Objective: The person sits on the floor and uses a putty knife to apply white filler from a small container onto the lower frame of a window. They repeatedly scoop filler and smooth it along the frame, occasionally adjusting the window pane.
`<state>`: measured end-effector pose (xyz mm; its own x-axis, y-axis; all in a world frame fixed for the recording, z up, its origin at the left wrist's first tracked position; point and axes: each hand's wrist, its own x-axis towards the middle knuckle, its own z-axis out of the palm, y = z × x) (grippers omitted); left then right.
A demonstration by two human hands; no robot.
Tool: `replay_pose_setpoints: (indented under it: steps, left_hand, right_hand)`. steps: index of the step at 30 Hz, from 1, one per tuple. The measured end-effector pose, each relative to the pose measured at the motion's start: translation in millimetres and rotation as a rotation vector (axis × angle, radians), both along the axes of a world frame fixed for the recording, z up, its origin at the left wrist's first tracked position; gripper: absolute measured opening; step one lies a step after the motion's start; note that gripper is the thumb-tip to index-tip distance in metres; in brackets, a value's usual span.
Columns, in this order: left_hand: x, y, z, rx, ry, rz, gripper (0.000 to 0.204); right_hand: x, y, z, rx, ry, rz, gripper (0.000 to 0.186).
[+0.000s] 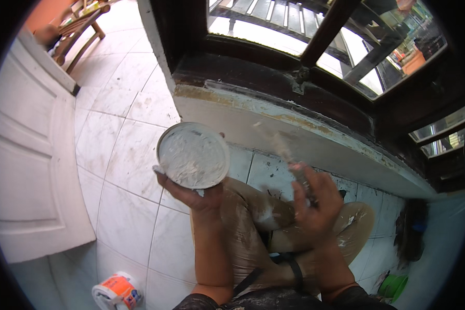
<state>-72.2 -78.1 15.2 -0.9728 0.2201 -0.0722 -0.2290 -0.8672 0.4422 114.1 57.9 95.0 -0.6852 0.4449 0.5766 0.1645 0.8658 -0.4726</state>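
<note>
My left hand grips a round, pale lid from below, its fingers around the near rim. Whitish, putty-like paste is smeared over the lid's face. Closed around the handle of a narrow putty knife, my right hand is up in front of the low wall. The blade points up and to the left, blurred by motion; whether it touches the wall I cannot tell. Beneath both hands are my crossed legs in paint-spattered tan trousers.
Dark window frames rise above the wall's worn ledge. A white panelled door stands at left, with a white tub with an orange label below it. At lower right lies a green object. A wooden bench is far left.
</note>
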Motion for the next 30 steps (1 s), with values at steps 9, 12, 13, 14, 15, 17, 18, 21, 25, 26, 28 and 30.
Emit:
replay_pose_setpoints:
  steps: [9, 12, 13, 14, 15, 17, 18, 21, 25, 26, 28, 30]
  left_hand:
    - [5.7, -9.8, 0.9, 0.264, -0.116, -0.128, 0.1]
    - [2.0, -9.6, -1.4, 0.257, -0.128, -0.138, 0.103]
    - [2.4, -8.8, -1.3, 0.264, -0.119, -0.133, 0.103]
    - [3.4, -8.4, -0.6, 0.269, -0.11, -0.127, 0.104]
    - [4.5, -6.6, 0.2, 0.277, -0.099, -0.127, 0.104]
    - [8.6, -3.4, -2.0, 0.284, -0.091, -0.155, 0.105]
    - [10.1, -2.5, -2.6, 0.288, -0.086, -0.165, 0.105]
    - [15.1, 0.6, 5.1, 0.29, -0.034, -0.21, 0.106]
    - [9.2, -6.8, 2.7, 0.288, -0.057, -0.113, 0.105]
    - [6.7, -9.2, 3.2, 0.259, -0.064, -0.079, 0.104]
    - [-0.2, -14.1, 0.1, 0.261, -0.039, -0.038, 0.103]
    - [-5.7, -17.4, -8.0, 0.323, 0.016, -0.016, 0.102]
  right_hand:
    - [32.0, -14.7, -36.1, 0.38, -0.221, 0.243, 0.055]
    - [40.6, 2.4, -12.5, 0.305, -0.245, 0.256, 0.05]
    - [41.4, 4.7, -11.4, 0.212, -0.206, 0.248, 0.047]
    - [40.8, 5.8, -10.6, 0.119, -0.166, 0.24, 0.044]
    - [33.6, 2.4, -9.1, -0.083, -0.104, 0.271, 0.04]
    - [13.1, -14.7, -8.0, -0.482, 0.023, 0.33, 0.034]
    - [10.8, -22.2, -12.8, -0.779, -0.006, 0.303, 0.032]
    - [18.1, -31.2, -40.2, -1.433, -0.085, 0.225, 0.03]
    - [44.0, -25.5, -59.5, -1.395, -0.195, 0.14, 0.029]
    - [51.2, -22.3, -59.8, -1.308, -0.216, 0.099, 0.029]
    - [65.4, -0.7, -54.0, -1.269, -0.219, 0.08, 0.029]
    - [63.8, 11.9, -43.1, -0.938, -0.197, 0.107, 0.032]
